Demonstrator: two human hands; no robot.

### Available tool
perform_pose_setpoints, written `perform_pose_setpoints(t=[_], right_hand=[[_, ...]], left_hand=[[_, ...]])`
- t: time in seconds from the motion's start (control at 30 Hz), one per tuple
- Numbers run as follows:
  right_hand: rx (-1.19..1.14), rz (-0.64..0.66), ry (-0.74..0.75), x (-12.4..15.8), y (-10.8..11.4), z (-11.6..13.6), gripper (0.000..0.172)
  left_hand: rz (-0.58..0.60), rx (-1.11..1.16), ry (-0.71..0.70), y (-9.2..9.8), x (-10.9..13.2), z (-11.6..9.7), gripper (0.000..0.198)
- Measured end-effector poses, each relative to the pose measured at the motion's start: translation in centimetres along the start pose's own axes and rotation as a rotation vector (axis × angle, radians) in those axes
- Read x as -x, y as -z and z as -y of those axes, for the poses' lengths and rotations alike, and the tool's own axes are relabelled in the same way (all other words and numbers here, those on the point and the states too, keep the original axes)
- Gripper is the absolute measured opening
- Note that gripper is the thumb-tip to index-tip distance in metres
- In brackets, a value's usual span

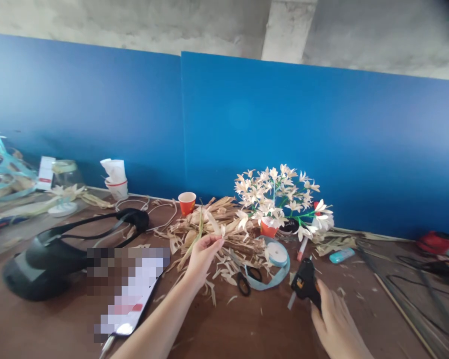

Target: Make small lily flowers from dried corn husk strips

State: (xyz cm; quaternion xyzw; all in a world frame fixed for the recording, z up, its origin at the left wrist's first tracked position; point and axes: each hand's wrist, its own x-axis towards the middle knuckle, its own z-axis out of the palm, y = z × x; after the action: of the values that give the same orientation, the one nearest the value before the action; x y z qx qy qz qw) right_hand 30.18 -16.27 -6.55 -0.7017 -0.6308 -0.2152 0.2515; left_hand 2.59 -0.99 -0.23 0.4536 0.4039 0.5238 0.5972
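My left hand [205, 253] is closed in a pinch, with a small pale husk petal [223, 231] at the fingertips, in front of a heap of dried corn husks [187, 234]. On the right, my right hand [335, 319] is wrapped round the handle of a black hot glue gun [304, 281], its nozzle turned towards the back. Between the hands lie black-handled scissors [244, 283] and a roll of light blue ribbon [277, 253]. Behind them, white husk flowers [273, 192] on green stems stand in a red and white paper cup [268, 228].
A phone [142, 284] on a cable, partly pixelated, and a black strapped headset-like object [41, 264] lie at left. An orange cup [187, 203] and white cups [115, 182] stand at the back. A turquoise lighter-like item [341, 255] and dark cables [411, 289] are at right. A blue partition [303, 119] stands behind.
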Motion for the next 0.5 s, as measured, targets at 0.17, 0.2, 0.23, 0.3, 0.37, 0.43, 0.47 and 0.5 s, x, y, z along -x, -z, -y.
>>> perform_pose_setpoints(t=[0.17, 0.2, 0.23, 0.3, 0.37, 0.43, 0.47, 0.5], right_hand=[[0.159, 0.235, -0.120, 0.3, 1.6, 0.4, 0.045], [0.214, 0.256, -0.146, -0.5, 2.7, 1.2, 0.041], [0.232, 0.268, -0.132, -1.7, 3.8, 2.4, 0.034], [0.143, 0.262, -0.055, -4.3, 5.3, 5.5, 0.022], [-0.039, 0.286, 0.034, -6.7, 5.4, 9.1, 0.020], [-0.204, 0.358, 0.165, -8.4, 4.1, 12.5, 0.019], [-0.241, 0.400, 0.222, -8.8, 3.2, 13.8, 0.017], [-0.254, 0.432, 0.264, -9.0, 2.2, 14.9, 0.016]], left_hand=[[-0.006, 0.020, 0.014, 0.1, -0.1, 0.2, 0.033], [-0.008, 0.019, 0.015, 0.1, -0.2, 0.3, 0.034], [-0.010, 0.018, 0.017, 0.1, -0.2, 0.3, 0.035], [-0.019, 0.013, 0.022, 0.1, -0.3, 0.3, 0.037], [-0.028, 0.010, 0.019, 0.1, -0.3, 0.4, 0.037], [-0.029, 0.007, 0.003, 0.1, -0.3, 0.4, 0.036], [-0.026, 0.002, -0.008, 0.2, -0.3, 0.5, 0.035], [-0.020, -0.007, -0.017, 0.2, -0.3, 0.5, 0.034]])
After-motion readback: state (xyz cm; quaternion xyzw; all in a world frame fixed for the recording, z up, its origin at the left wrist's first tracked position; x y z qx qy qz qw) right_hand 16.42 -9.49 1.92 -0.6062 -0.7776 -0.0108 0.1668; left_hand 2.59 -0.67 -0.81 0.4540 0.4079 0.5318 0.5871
